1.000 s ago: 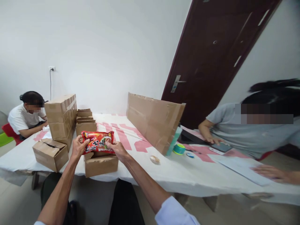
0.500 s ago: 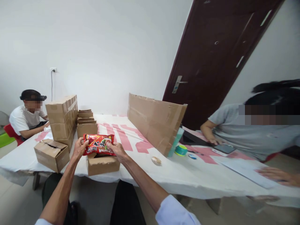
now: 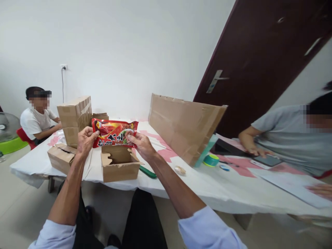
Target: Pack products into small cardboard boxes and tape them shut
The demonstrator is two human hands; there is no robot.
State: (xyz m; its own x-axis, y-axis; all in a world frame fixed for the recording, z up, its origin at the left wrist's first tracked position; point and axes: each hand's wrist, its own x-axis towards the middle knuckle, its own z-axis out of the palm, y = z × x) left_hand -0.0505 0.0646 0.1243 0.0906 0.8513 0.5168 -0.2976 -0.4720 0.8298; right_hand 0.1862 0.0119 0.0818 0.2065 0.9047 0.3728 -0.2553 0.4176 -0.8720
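Both my hands hold a red instant-noodle packet (image 3: 115,132) flat in the air above an open cardboard box (image 3: 119,165). My left hand (image 3: 85,139) pinches the packet's left end and my right hand (image 3: 141,145) pinches its right end. The box stands on the white-covered table (image 3: 181,185) near its front edge, flaps up, and its inside looks bare. A green-handled tool (image 3: 147,172) lies on the table just right of the box.
A closed small box (image 3: 61,158) sits at the left, with stacked cartons (image 3: 75,118) behind it. A long cardboard sheet (image 3: 183,126) stands upright mid-table, a green tape roll (image 3: 211,159) beside it. One person sits far left; another at the right touches a phone (image 3: 268,160).
My hands have lifted the noodle packet up off the open box, and the box's inside now shows. My head moved, shifting the view; the green tool came into sight.
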